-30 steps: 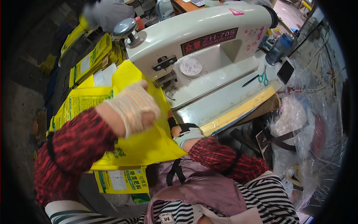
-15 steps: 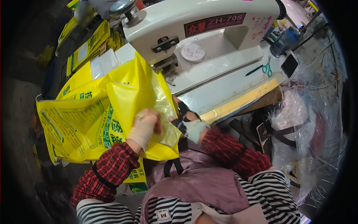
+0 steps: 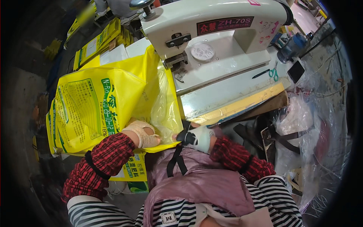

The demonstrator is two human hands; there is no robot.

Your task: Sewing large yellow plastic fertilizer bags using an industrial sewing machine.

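Observation:
A large yellow printed plastic sack lies across the left of the worktable, its mouth pulled toward me with a clear plastic liner showing inside. My left hand, in a beige fingerless wrap, is closed on the near edge of the sack. My right hand, in a pale wrap with black bands, pinches the sack's near right corner. The sack's far edge reaches the needle end of a white sewing machine.
Stacked yellow sacks lie at the far left. Green-handled scissors, a black pen, a dark phone and a blue-tinted jug sit at the right. Crumpled clear plastic hangs beyond a yellow-edged board.
Both hands have come nearer to me, drawing the sack's near edge down and straighter. My right hand has closed on the corner, and the left part of the sack has lifted and unfolded.

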